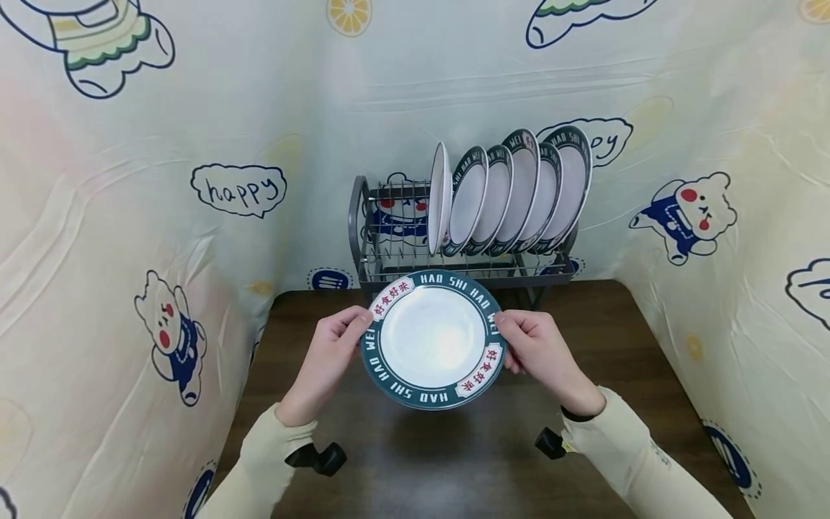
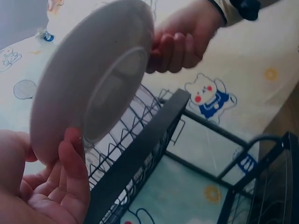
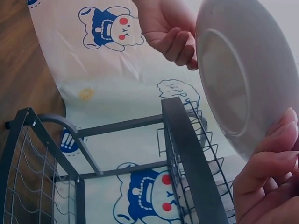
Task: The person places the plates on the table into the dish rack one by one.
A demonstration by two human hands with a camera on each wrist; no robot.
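Observation:
A round white plate with a green lettered rim is held up in front of the dish rack, its face toward the head camera. My left hand pinches its left edge, thumb on the rim and fingers behind. On the opposite edge, my right hand grips the rim the same way. Both wrist views show the plain white underside of the plate, with its raised foot ring and the fingers curled under the edge.
Several plates stand on edge in the rack's middle and right, while wire slots show at its left. The rack stands at the back of a dark wooden table. A printed cloth hangs around three sides.

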